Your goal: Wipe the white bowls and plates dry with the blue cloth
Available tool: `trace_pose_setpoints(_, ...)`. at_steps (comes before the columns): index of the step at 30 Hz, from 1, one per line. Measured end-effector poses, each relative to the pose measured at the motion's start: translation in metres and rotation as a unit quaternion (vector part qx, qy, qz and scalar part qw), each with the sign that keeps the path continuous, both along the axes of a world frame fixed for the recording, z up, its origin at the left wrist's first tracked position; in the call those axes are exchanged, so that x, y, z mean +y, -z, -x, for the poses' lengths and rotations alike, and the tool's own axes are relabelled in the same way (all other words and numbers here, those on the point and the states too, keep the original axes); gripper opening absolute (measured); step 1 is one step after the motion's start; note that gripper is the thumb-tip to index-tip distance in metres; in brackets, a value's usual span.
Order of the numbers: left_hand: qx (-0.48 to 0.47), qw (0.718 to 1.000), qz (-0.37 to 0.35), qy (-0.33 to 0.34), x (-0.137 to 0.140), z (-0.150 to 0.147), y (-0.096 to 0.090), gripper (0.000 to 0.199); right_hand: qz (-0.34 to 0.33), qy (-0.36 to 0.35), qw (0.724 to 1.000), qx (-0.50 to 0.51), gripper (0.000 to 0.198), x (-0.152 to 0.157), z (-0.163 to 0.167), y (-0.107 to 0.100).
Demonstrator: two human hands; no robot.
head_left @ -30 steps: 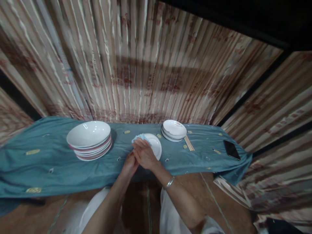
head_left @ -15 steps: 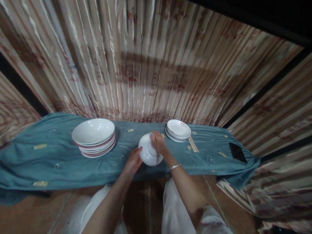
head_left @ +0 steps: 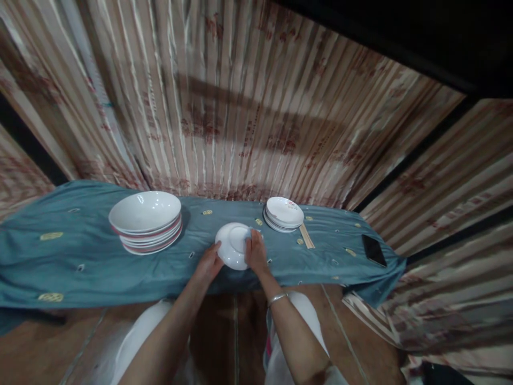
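Note:
A white plate [head_left: 230, 255] is held up over the near part of the table with its underside and foot ring facing me. My left hand [head_left: 211, 261] grips its left rim, thumb on the surface. Against the plate's right side my right hand [head_left: 256, 251] is closed, a silver bangle on that wrist. A little of a pale bluish cloth [head_left: 248, 233] shows at the right fingers; most of it is hidden by the hand. On the left stands a stack of large white bowls [head_left: 146, 213] with red bands. Smaller white plates [head_left: 284, 212], the top one flower-patterned, are piled to the right.
A pair of wooden chopsticks [head_left: 306, 237] lies beside the small plates. Farther right is a black phone [head_left: 374, 250]. A teal patterned cloth [head_left: 208, 214] covers the narrow table. Striped curtains [head_left: 224, 107] hang behind it, with dark frame bars at the sides.
The plate has turned, so its foot ring now faces me more fully. My right hand has slid down from its top edge to its right side. The view has shifted slightly.

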State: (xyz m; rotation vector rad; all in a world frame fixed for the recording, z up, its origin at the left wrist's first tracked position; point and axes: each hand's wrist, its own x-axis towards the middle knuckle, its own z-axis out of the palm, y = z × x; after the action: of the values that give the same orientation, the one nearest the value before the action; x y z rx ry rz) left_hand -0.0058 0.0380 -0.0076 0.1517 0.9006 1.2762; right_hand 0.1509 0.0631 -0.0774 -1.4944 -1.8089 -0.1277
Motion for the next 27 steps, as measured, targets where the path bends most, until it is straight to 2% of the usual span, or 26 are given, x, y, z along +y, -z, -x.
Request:
trace_pose_setpoints(6,0.000,0.999,0.017,-0.028,-0.005,-0.003,0.008,0.016,0.028,0.029,0.998,0.039,0.048,-0.026,0.011,0.002)
trace_pose_setpoints(13,0.001,0.999,0.004,-0.054,-0.008,-0.007,0.020,0.017,0.069,0.044,0.997,0.009,0.047,-0.054,0.023,-0.013)
trace_pose_setpoints(20,-0.002,0.999,-0.006,-0.052,-0.005,-0.007,0.026,0.017,0.113,-0.007,0.993,-0.045,0.045,-0.074,0.042,-0.035)
trace_pose_setpoints(27,0.005,0.998,-0.002,-0.066,-0.002,-0.008,0.033,0.014,0.156,-0.064,0.983,-0.076,0.045,-0.059,0.061,-0.056)
